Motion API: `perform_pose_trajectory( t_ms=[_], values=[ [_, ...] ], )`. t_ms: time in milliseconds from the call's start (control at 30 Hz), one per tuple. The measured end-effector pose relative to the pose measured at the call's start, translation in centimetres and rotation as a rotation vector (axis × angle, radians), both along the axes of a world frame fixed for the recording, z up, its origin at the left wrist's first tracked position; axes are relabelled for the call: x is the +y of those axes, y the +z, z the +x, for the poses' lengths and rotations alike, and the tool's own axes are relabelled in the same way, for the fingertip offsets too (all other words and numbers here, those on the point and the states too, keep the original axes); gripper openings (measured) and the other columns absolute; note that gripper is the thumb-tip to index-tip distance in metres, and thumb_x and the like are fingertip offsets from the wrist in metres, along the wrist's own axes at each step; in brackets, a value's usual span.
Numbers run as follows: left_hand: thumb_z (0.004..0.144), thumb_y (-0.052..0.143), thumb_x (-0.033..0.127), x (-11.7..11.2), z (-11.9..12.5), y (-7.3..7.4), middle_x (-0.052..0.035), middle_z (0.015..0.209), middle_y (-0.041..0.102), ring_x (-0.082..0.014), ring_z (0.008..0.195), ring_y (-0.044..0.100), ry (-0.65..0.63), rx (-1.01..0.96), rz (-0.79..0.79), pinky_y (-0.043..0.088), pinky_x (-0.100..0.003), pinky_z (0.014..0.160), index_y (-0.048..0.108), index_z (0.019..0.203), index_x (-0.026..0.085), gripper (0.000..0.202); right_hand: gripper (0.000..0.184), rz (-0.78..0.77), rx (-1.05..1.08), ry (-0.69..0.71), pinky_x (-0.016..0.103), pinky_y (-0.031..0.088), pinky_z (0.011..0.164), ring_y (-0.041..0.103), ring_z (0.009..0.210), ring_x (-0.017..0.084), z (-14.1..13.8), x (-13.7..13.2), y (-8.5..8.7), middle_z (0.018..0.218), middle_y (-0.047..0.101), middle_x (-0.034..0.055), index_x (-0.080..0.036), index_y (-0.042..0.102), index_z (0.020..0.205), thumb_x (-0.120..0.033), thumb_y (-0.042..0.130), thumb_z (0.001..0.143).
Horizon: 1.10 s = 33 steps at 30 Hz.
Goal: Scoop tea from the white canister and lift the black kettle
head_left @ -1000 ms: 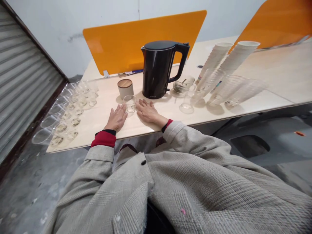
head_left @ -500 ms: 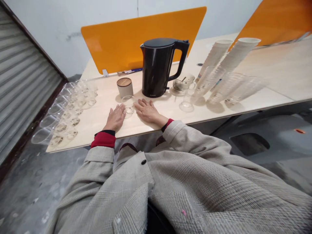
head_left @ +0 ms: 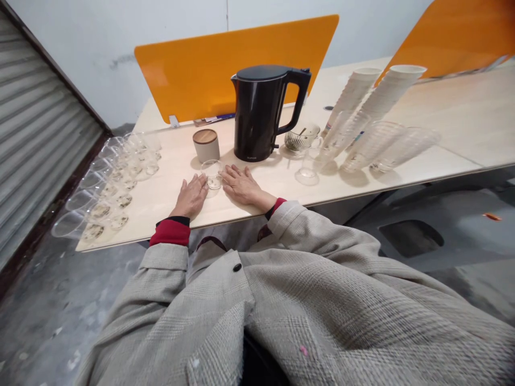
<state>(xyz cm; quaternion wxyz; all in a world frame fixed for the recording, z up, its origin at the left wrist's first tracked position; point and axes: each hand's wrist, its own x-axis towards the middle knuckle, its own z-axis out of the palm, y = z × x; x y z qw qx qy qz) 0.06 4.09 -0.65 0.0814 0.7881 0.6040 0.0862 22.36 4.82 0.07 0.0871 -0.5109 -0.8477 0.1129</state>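
Both of my hands lie flat on the pale table (head_left: 281, 193), fingers stretched out. Between them stands a clear plastic cup (head_left: 212, 171) with a few dark bits at its bottom. My left hand (head_left: 190, 196) is close by the cup's left side, and my right hand (head_left: 244, 186) is close by its right; whether the fingers touch it I cannot tell. Just behind the cup is a grey canister (head_left: 206, 148) with a wooden lid. A black electric kettle (head_left: 257, 115) stands beyond my right hand, its handle toward the right.
Rows of clear cups (head_left: 100, 209) with dark bits inside line the table's left end. Right of the kettle are a ribbed glass cup (head_left: 300, 140), a lone clear cup (head_left: 308, 166), leaning paper cup stacks (head_left: 396, 91) and clear cup stacks (head_left: 372, 147). An orange divider (head_left: 193, 75) stands behind.
Hardly anything differs. The view has shifted very slightly; my hands and the cup between them stay in place.
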Motion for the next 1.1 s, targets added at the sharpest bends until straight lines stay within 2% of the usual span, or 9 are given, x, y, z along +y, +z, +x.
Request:
perform_pose_trajectory(
  t_ms=[167,433,700,867,967,1100],
  values=[
    [0.111,0.028,0.036,-0.9,0.0,0.1,-0.0059,0.179,0.039,-0.0265,0.171,0.026,0.001,0.018,-0.016,0.014,-0.058,0.140,0.046,0.165,0.020,0.060,0.065,0.042,-0.012,0.016,0.070,0.014,0.135,0.019,0.171,0.038,0.0,-1.0,-0.3,0.183,0.026,0.0173,-0.017,0.033,0.175,-0.034,0.036,0.112],
    [0.111,0.028,0.036,-3.2,0.2,0.1,-0.0060,0.178,0.042,-0.0254,0.170,0.028,0.013,0.020,0.003,0.019,-0.056,0.139,0.051,0.162,0.022,0.057,0.063,0.002,-0.010,0.015,0.069,0.017,0.135,0.021,0.171,0.037,0.0,-3.2,0.2,0.182,0.027,0.0161,-0.018,0.035,0.174,-0.033,0.035,0.113],
    [0.110,0.031,0.034,-2.9,-0.3,-0.7,-0.0086,0.175,0.046,-0.0266,0.169,0.031,0.020,-0.048,0.032,0.021,-0.058,0.139,0.051,0.162,0.023,0.058,0.065,-0.009,0.005,0.005,0.066,0.016,0.136,0.020,0.171,0.036,0.1,-3.5,0.1,0.183,0.026,0.0160,-0.014,0.032,0.175,-0.032,0.036,0.113],
    [0.109,0.031,0.034,-2.9,-0.2,-1.0,-0.0159,0.180,0.034,-0.0327,0.171,0.023,0.099,-0.060,0.093,0.019,-0.062,0.138,0.041,0.168,0.012,0.063,0.069,0.067,0.014,-0.090,0.066,0.017,0.135,0.020,0.171,0.037,0.2,-3.2,-0.6,0.183,0.019,0.0223,-0.008,0.027,0.175,-0.036,0.037,0.113],
    [0.110,0.029,0.037,-3.1,0.0,-0.8,-0.0160,0.182,0.030,-0.0335,0.172,0.019,0.104,-0.017,0.098,0.018,-0.062,0.138,0.037,0.169,0.012,0.064,0.073,0.078,-0.005,-0.104,0.068,0.018,0.134,0.021,0.171,0.039,0.2,-3.1,-1.0,0.182,0.019,0.0254,-0.005,0.028,0.174,-0.044,0.038,0.113],
    [0.111,0.025,0.038,-3.2,0.2,-0.5,-0.0153,0.183,0.027,-0.0322,0.172,0.019,0.111,0.022,0.081,0.020,-0.060,0.138,0.033,0.171,0.013,0.065,0.075,0.058,-0.022,-0.089,0.067,0.018,0.135,0.019,0.171,0.039,0.1,-3.1,-1.0,0.183,0.018,0.0254,-0.004,0.027,0.174,-0.047,0.037,0.113]
  ],
)
